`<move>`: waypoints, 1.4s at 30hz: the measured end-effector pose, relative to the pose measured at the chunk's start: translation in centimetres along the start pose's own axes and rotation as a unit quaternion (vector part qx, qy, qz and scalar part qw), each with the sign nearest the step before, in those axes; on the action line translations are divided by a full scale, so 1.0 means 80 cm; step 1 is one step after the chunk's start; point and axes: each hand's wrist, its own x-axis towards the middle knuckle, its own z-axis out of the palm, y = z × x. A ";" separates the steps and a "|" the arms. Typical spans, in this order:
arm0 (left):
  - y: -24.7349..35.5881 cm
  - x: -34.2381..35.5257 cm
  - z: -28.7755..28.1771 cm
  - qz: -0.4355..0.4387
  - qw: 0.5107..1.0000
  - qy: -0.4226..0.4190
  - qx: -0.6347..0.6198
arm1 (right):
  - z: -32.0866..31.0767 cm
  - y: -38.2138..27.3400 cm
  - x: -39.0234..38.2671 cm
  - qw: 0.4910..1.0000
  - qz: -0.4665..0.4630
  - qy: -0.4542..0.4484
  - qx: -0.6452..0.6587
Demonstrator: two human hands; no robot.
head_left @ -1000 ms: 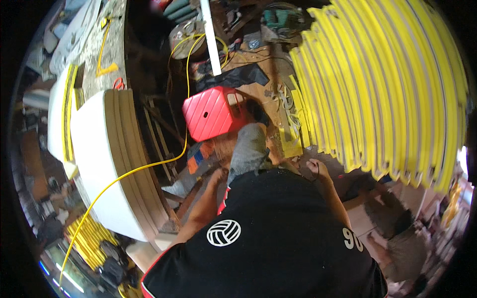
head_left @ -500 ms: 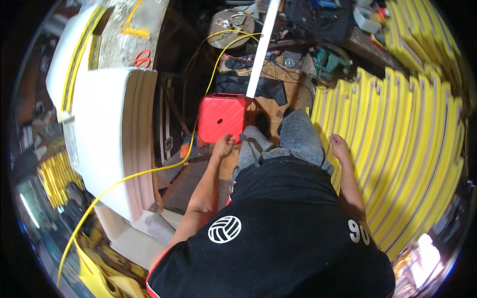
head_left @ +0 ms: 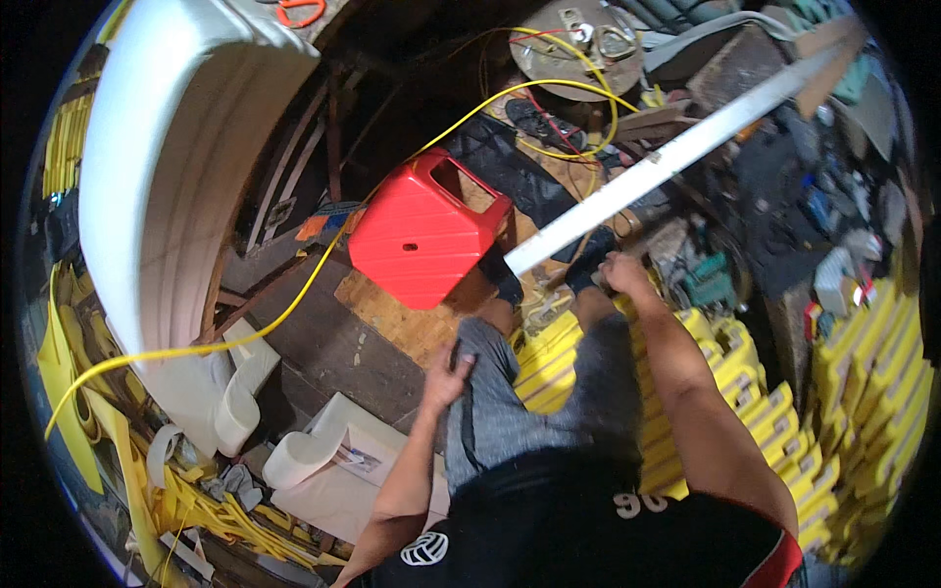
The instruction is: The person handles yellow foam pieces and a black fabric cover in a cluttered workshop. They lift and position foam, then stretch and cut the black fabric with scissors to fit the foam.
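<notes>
Here's the left hand (head_left: 449, 377), fingers loosely parted, beside the thigh of the grey shorts (head_left: 603, 382), nothing visible in its grasp. Across to the right hand (head_left: 625, 274): fingers curled near the white bar (head_left: 681, 150), apart from it, though whether they're closed on something small, I can't tell through the blur. The red plastic stool (head_left: 421, 235) sits ahead and left, the bar slanting away to its right, yellow ridged pieces (head_left: 735, 355) stacked at the person's right. Looks like repositioning rather than handling; gripping that bar would call for a reach and spread fingers.
</notes>
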 end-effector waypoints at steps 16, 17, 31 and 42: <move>-0.034 0.093 0.054 -0.014 0.967 0.073 0.246 | 0.192 -0.107 0.485 0.985 -0.050 0.144 0.082; -0.036 0.093 0.055 -0.008 0.965 0.078 0.252 | 0.201 -0.105 0.488 0.967 -0.073 0.213 0.118; -0.014 0.071 0.069 -0.085 0.972 0.002 0.221 | 0.177 -0.029 -0.028 0.983 -0.169 -0.037 -0.059; 0.038 0.003 0.030 -0.156 0.855 -0.228 -0.438 | 0.048 -0.267 -0.355 0.870 -0.458 -0.183 0.001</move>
